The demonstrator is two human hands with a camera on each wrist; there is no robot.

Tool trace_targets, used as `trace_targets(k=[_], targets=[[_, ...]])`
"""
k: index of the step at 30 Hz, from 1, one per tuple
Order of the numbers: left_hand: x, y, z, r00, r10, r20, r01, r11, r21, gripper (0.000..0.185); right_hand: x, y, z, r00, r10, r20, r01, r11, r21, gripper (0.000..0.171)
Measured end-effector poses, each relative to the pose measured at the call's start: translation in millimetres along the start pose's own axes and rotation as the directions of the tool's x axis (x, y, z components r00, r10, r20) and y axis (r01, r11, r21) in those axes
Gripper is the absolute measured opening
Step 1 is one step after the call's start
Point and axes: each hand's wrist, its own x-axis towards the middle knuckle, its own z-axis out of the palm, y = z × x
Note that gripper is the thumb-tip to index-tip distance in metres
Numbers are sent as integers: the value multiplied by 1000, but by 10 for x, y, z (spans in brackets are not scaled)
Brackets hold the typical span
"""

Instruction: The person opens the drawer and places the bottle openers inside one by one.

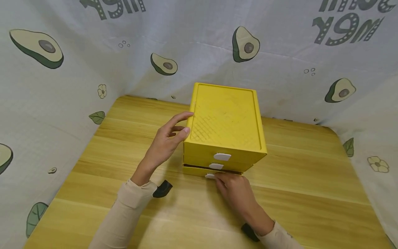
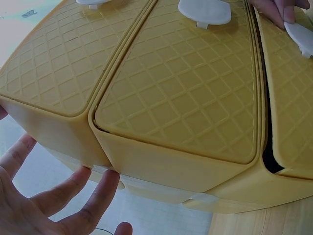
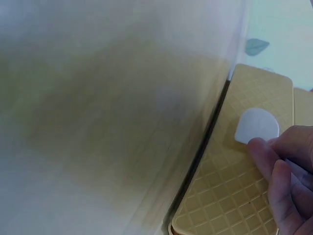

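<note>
A yellow box of drawers stands on the table, three drawers high, each front bearing a white tab handle. The bottom drawer sits slightly out, with a dark gap showing above its front. At that drawer, my right hand pinches the white tab handle; the right wrist view shows fingertips at the edge of a white tab. My left hand touches the box's left side with spread fingers. In the left wrist view its fingertips meet the side wall near a strip of clear tape.
The box rests on a wood-grain table. Behind and beside it hangs a pale cloth printed with avocados, leaves and flowers. A black piece is at the left cuff, and another black piece is by the right wrist.
</note>
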Motion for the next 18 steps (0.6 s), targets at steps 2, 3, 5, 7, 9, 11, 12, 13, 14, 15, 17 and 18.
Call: trace_targets(k=[2, 3, 5, 7, 9, 11, 12, 13, 14, 15, 17, 18], targets=[[-6, -2, -3, 1000, 6, 0, -6, 1000, 0, 41, 12, 10, 10, 1000, 8, 1, -8, 1000, 4, 12], [-8, -4, -5, 1000, 7, 0, -7, 1000, -1, 41, 17, 14, 16, 1000, 11, 0, -11, 1000, 7, 12], [-9, -6, -8, 1000, 9, 2, -9, 1000, -1, 41, 28, 19, 28, 1000, 17, -5, -17, 1000, 6, 12], [-3, -12, -11, 1000, 12, 4, -12, 1000, 0, 41, 36, 24, 41, 1000, 20, -10, -20, 1000, -2, 13], [-1, -14, -14, 1000, 9, 6, -9, 1000, 3, 42, 32, 29, 51, 1000, 20, -16, -20, 1000, -7, 12], [-4, -18, -17, 1000, 3, 5, -3, 1000, 8, 42, 20, 36, 60, 1000, 22, -12, -22, 1000, -2, 10], [-9, -20, -20, 1000, -1, 4, 1, 1000, 13, 42, 14, 41, 63, 1000, 26, -6, -26, 1000, 6, 9], [-16, -23, -22, 1000, -7, 3, 7, 1000, 20, 42, 6, 45, 62, 1000, 31, 0, -31, 999, 14, 7], [-25, -26, -22, 1000, -16, 3, 16, 999, 28, 42, -5, 48, 59, 999, 37, 8, -38, 999, 25, 4], [-36, -34, -24, 1000, -22, 4, 21, 999, 36, 43, -18, 52, 53, 999, 44, 12, -44, 998, 37, 4], [-69, -55, -35, 1000, -29, -2, 29, 999, 46, 44, -51, 54, 26, 998, 62, 22, -64, 995, 72, 4], [-90, -67, -46, 1000, -28, -10, 28, 998, 50, 45, -68, 54, 4, 997, 73, 25, -75, 992, 99, 6]])
